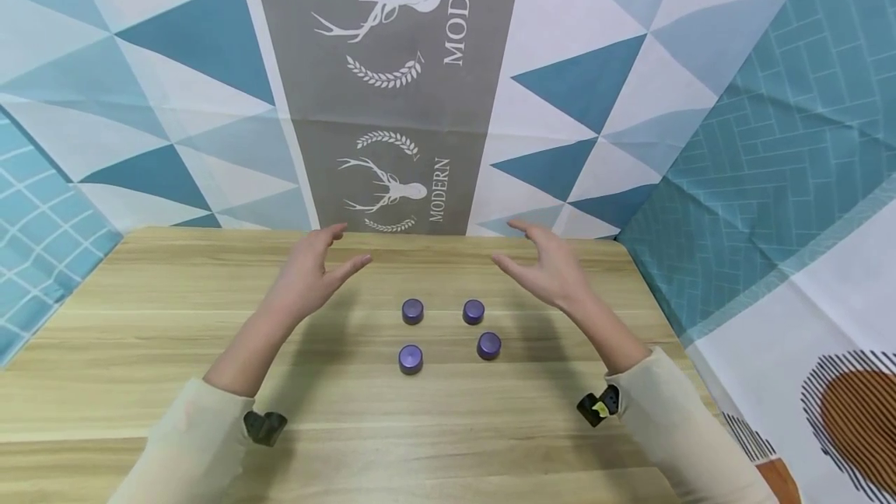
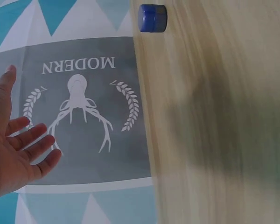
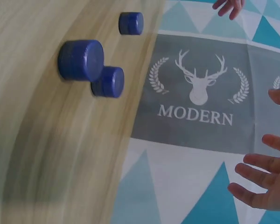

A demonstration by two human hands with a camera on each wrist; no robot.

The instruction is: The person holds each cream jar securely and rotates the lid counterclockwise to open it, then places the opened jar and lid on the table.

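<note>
Several small purple-blue cylinders, like round caps, stand apart on the wooden table: a back left cylinder (image 1: 413, 311), a back right cylinder (image 1: 474, 312), a front left cylinder (image 1: 411, 359) and a front right cylinder (image 1: 488, 345). My left hand (image 1: 311, 271) hovers to their left, fingers spread and relaxed, holding nothing. On the other side my right hand (image 1: 549, 267) is raised in the same way, thumb and fingers apart and nothing between them. One cylinder (image 2: 152, 18) shows in the left wrist view. In the right wrist view, one cylinder (image 3: 81, 60) partly overlaps another (image 3: 109, 82).
The wooden table (image 1: 336, 442) ends at a patterned cloth backdrop (image 1: 392, 115) with deer heads and the word MODERN. A teal cloth (image 1: 784, 123) hangs at the right. Small black devices sit at the left cuff (image 1: 265, 428) and the right cuff (image 1: 599, 404).
</note>
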